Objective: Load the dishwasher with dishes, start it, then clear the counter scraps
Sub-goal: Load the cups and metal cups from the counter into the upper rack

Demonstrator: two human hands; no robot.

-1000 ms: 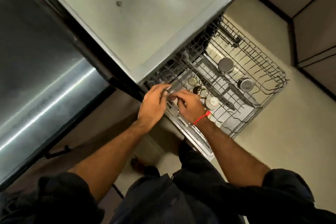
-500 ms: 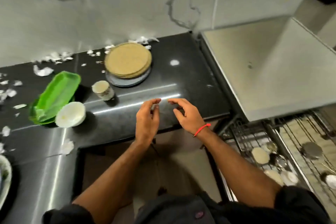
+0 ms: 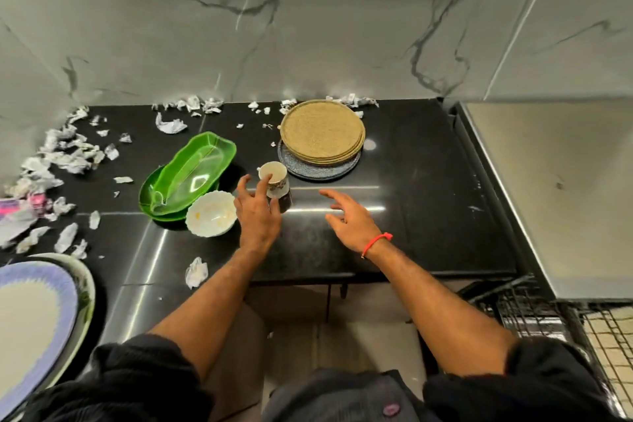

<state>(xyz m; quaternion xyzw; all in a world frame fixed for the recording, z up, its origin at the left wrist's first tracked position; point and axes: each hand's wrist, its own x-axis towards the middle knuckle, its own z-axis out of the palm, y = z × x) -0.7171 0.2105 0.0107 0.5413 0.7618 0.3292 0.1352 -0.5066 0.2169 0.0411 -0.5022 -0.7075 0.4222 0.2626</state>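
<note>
I take the small cream ceramic cup with a floral band [image 3: 274, 181] as my landmark; it stands upright on the black polished stone counter [image 3: 428, 188], its long axis vertical and its mouth facing up. My left hand [image 3: 257, 212] is at it from the near side: the fingers [image 3: 263, 187] are spread and straight, one fingertip at the cup's near rim, nothing curled round it yet. My right hand [image 3: 349, 221] hovers to the right of the cup, well apart from it, fingers loosely extended and holding nothing, a red thread band [image 3: 376, 244] on its wrist. So the left is plainly the nearer hand, and I judge the next move is to wrap those fingers around the cup's wall.

Just behind and right of the cup lies a stack of round tan woven-look plates on a grey speckled plate [image 3: 322, 137]. Left of the cup sits a white scalloped bowl [image 3: 211, 214], and behind that bowl a pair of green translucent oval trays [image 3: 186, 175]. Crumpled white paper scraps [image 3: 65, 154] litter the counter far left of the cup and along the marble-veined wall [image 3: 342, 27]. Far right of the cup stands the grey appliance top [image 3: 548, 188], with the dishwasher's wire rack [image 3: 534, 312] pulled out below it.
</note>
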